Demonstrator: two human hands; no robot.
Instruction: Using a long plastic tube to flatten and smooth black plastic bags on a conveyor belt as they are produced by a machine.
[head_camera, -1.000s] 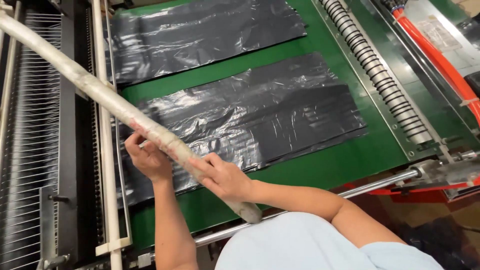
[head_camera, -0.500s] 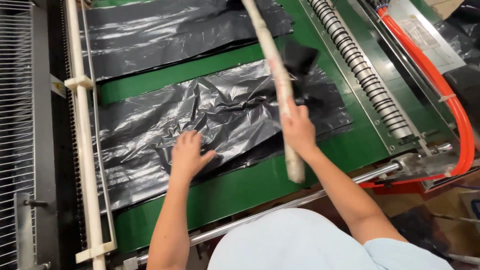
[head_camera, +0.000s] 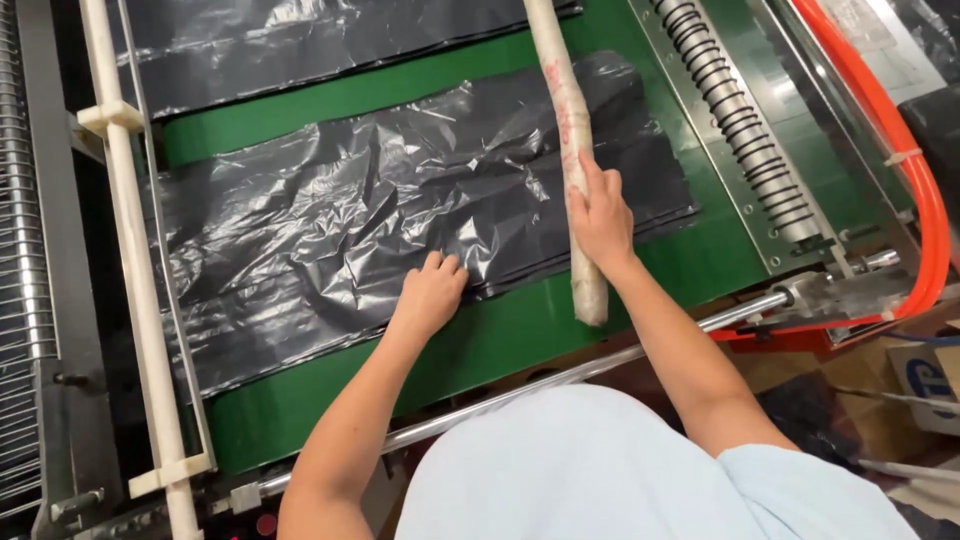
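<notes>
R hand (head_camera: 600, 218) grips 1 long white wrapped stick (head_camera: 566, 130), top cut off; L hand (head_camera: 432, 292) flat, fingers apart, on nearer of 2 crinkly black plastic sheets (head_camera: 330, 230).

A green conveyor belt (head_camera: 600, 310) is seen as the main surface. To its left, a white rail (head_camera: 130, 290) and a rack of metal rods (head_camera: 20, 260) are mounted. To its right, a coiled spring roller (head_camera: 740, 130) and an orange hose (head_camera: 900, 150) are set. Beyond its lower right corner, a cardboard box (head_camera: 925, 385) is placed on the floor.
</notes>
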